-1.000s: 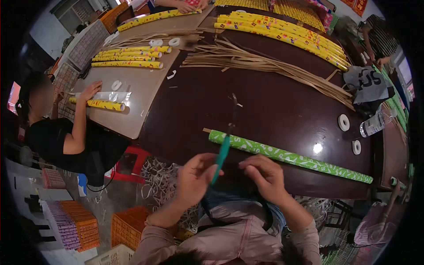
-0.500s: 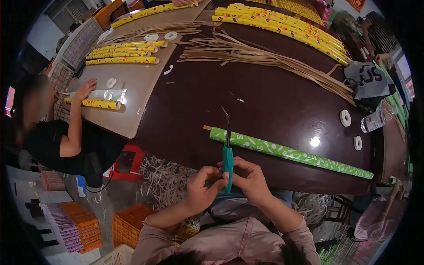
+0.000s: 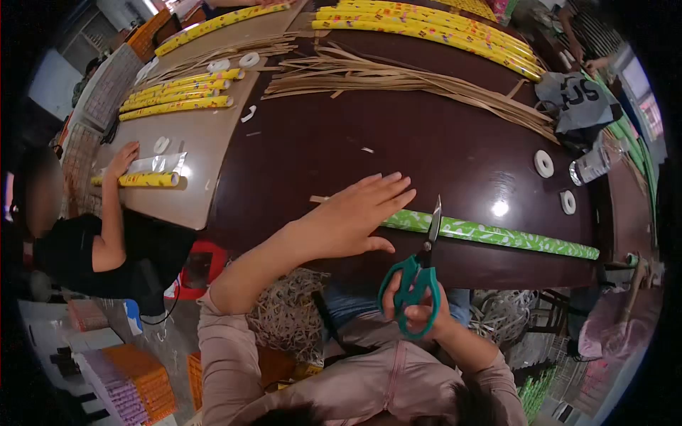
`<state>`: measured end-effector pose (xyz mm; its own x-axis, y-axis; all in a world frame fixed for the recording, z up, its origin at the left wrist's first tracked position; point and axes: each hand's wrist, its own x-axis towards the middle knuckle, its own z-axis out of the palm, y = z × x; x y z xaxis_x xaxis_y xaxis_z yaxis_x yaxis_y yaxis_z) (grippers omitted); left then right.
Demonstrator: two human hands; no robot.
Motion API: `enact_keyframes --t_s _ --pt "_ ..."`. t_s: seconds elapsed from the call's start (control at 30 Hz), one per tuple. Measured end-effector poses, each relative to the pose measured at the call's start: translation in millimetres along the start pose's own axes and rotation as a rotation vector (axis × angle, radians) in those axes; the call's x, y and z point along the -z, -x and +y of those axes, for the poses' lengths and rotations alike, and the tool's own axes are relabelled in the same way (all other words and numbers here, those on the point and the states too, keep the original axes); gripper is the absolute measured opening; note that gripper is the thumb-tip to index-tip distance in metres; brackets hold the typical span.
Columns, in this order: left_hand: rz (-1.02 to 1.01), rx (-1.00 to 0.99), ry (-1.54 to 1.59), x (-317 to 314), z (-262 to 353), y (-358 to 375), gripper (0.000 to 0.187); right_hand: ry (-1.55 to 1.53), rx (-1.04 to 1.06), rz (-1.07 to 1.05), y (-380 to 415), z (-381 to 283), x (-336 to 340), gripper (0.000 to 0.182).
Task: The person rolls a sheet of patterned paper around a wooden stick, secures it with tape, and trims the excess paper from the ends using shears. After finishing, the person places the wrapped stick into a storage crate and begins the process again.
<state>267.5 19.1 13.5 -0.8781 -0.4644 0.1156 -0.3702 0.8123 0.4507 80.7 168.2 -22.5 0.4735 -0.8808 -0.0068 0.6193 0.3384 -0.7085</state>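
My left hand (image 3: 353, 218) is open and palm down, its fingers stretched out over the left end of a green patterned wrapping-paper roll (image 3: 522, 239). That end is hidden under the hand, and a strip of brown paper (image 3: 319, 199) pokes out beyond it. My right hand (image 3: 443, 319) is closed around the teal loops of a pair of scissors (image 3: 425, 272). The scissors' metal blades point away from me and overlap the roll in this view, just right of my left hand.
Brown paper strips (image 3: 412, 79) lie across the dark table (image 3: 305, 149), with yellow rolls (image 3: 433, 32) behind. White tape rolls (image 3: 544, 164), a clear bottle (image 3: 591, 167) and a grey bag (image 3: 579, 103) stand right. Leftward, a person's hand (image 3: 122, 159) is near a yellow roll (image 3: 145, 179).
My hands have parted. The left reached forward and flattened over the roll's left end; the right took the scissors by their loops and moved right. The view shifted slightly.
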Motion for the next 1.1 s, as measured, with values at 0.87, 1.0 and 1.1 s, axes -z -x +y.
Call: enact_keyframes --t_s 0.87,1.0,1.1 --pt "0.562 0.536 0.887 -10.4 64.8 19.0 0.041 0.045 0.336 -0.302 57.5 -42.9 6.9 0.039" --pt "0.131 0.24 1.541 -3.2 82.3 -31.7 0.073 0.086 0.371 -0.207 78.6 -47.8 20.1 0.039" --pt "0.203 0.257 1.696 -4.1 101.5 -71.6 0.069 0.105 0.414 -0.033 95.8 -56.4 20.2 0.04"
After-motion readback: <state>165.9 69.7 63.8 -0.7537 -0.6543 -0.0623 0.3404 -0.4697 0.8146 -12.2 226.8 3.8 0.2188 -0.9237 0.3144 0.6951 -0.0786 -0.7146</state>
